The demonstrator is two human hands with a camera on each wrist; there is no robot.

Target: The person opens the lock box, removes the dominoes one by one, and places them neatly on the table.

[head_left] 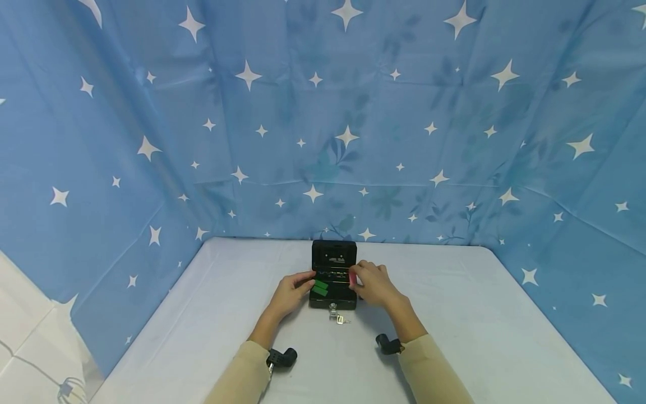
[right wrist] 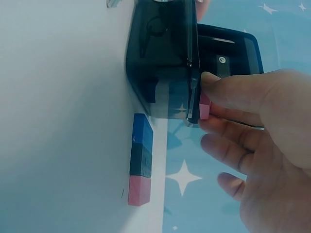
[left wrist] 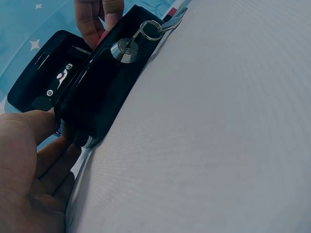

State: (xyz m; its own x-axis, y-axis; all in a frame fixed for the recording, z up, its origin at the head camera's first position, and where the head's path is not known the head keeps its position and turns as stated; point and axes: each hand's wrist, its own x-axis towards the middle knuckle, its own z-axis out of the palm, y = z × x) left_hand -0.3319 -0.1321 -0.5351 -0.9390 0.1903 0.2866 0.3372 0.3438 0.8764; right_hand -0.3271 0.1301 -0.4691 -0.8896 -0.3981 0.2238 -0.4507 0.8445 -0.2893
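A black cash box (head_left: pixel 333 303) stands on the table with its lid (head_left: pixel 334 255) raised. My left hand (head_left: pixel 290 293) holds the left end of the box, with the thumb at the rim and fingers against the end wall in the left wrist view. Two green blocks (head_left: pixel 320 291) show at the left of the box, beside that thumb. My right hand (head_left: pixel 374 283) pinches a pink block (right wrist: pixel 204 108) between thumb and fingers at the box's right rim. From the front lock (left wrist: pixel 125 51) a key sticks out, with a ring of keys (head_left: pixel 340 320) hanging on it.
Right of the box, a blue block (right wrist: pixel 142 128), a dark block (right wrist: pixel 141 160) and another pink block (right wrist: pixel 139 190) lie in a row on the white tabletop (head_left: pixel 227 314). A blue starry curtain (head_left: pixel 323 140) hangs behind the table and along its sides.
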